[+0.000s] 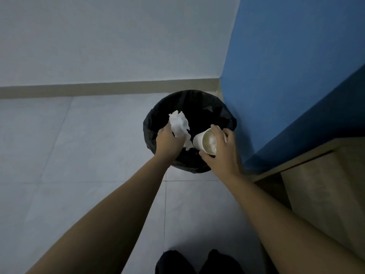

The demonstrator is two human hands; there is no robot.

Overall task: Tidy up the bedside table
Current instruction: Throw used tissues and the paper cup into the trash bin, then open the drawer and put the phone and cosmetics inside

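Downward, from head height: a round waste bin lined with a black plastic bag (150,123), standing on pale grey floor tiles (79,145). Over the left part of the bin's mouth, the left hand (167,143), fingers curled round a crumpled wad of white tissue paper (178,123), with most of the wad sticking up past the knuckles, above the black liner. Over the near right part of the bin's mouth, the right hand (223,149), thumb and fingers clasped round the rim of a white paper cup (203,142). Cup tipped on its side, open mouth turned up toward the camera, pale inside showing; contents, if any, impossible to make out. Tissue and cup close together, almost touching, both held above the bin's opening, neither yet lying in the bag. Two bare forearms reaching in toward the bin from the lower edge of view.

Just right of the bin, against or almost against its liner, a tall blue panel (286,76). Further right of the bin, below the blue, light wooden furniture (325,184), only part of it in view. Behind the bin, a beige skirting strip (98,89) along the foot of a white wall (98,36). Nearer than the bin, at the bottom edge, two dark rounded shapes (197,262), too dim to identify.
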